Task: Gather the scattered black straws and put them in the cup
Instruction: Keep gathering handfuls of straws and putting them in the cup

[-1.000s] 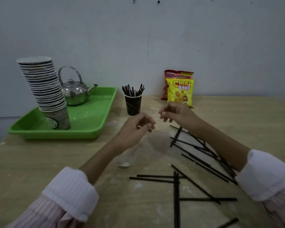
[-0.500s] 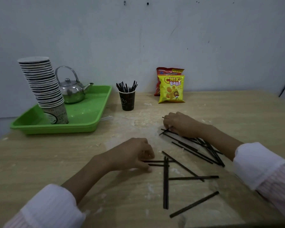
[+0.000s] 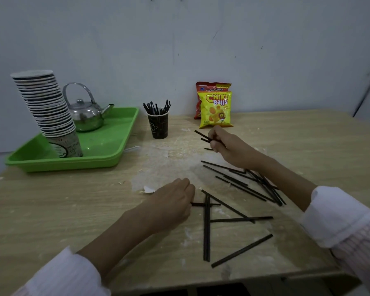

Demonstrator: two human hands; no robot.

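Black straws (image 3: 239, 184) lie scattered over the right half of the wooden table (image 3: 51, 210) in the head view, some crossing each other in a loose fan, others apart near the front edge. The dark paper cup (image 3: 158, 124) stands upright farther back, left of centre, already holding a bunch of straws that lean outward from its rim. The right hand (image 3: 229, 148) is raised a little over the far end of the fan, its fingers curled around two or three straws whose ends stick out to the left, probably so they can be carried as one bundle instead of singly. The left hand (image 3: 171, 201) rests palm down on the table at the left end of a short straw (image 3: 205, 204); its fingers are bent over that end, but whether they pinch it is hidden by the hand itself.

Between the hands and the cup the table shows only a pale scuffed patch, so the way looks free. A green tray (image 3: 115, 146) to the left carries a steel kettle (image 3: 86, 116) and a tall leaning stack of paper cups (image 3: 45, 105), well apart from the straws. Two snack bags (image 3: 215, 107) stand against the wall, just beyond the right hand and right of the cup.
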